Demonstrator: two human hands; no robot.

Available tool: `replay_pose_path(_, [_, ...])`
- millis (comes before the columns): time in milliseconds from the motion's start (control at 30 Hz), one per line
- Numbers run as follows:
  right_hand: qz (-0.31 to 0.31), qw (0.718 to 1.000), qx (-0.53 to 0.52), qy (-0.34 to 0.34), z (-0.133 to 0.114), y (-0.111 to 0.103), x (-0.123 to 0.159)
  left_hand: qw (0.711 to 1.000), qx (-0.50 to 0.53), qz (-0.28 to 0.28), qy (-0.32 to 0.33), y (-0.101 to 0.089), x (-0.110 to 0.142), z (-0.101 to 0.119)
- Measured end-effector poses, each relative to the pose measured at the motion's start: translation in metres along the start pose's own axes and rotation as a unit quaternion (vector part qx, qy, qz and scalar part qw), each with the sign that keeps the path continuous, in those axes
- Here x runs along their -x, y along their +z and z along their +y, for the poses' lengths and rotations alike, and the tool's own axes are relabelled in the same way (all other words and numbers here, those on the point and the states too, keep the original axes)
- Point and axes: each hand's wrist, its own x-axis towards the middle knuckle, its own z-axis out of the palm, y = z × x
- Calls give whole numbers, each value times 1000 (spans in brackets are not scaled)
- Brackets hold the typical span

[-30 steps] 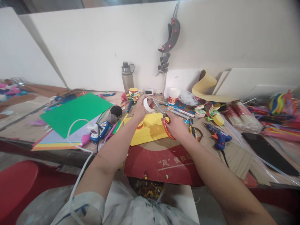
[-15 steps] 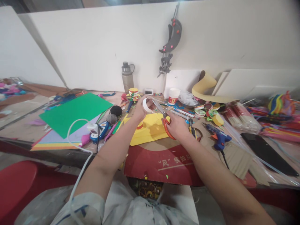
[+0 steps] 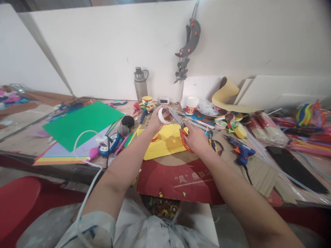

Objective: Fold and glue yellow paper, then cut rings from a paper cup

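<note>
My left hand (image 3: pixel 154 121) is closed on a white paper ring (image 3: pixel 162 115), held up above the table. My right hand (image 3: pixel 196 137) grips orange-handled scissors (image 3: pixel 181 129); their metal blades point up and left and reach the ring. Under both hands lies a yellow sheet (image 3: pixel 165 141) on a red and brown cardboard piece (image 3: pixel 178 179).
A green sheet (image 3: pixel 81 124) on coloured paper lies at left. A grey bottle (image 3: pixel 141 84), a paper cup (image 3: pixel 191 105), a blue glue gun (image 3: pixel 239 150), bundled sticks (image 3: pixel 269 132), a black phone (image 3: pixel 294 168) and many craft scraps crowd the table. A white cable (image 3: pixel 85 158) loops by my left arm.
The scissors have swung slightly, their blades now closer onto the ring. Both hands stay in nearly the same place.
</note>
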Motion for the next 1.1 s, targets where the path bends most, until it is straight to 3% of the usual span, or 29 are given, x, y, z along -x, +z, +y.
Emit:
replay_pose_path(667, [0,1000,4,-11,0,1,-1,997,41,23,-54,-1,0,3])
replay_pose_path(1100, [1,1000,3,-15,2,1,-2,999,21,16,-46,-7,-6,-1])
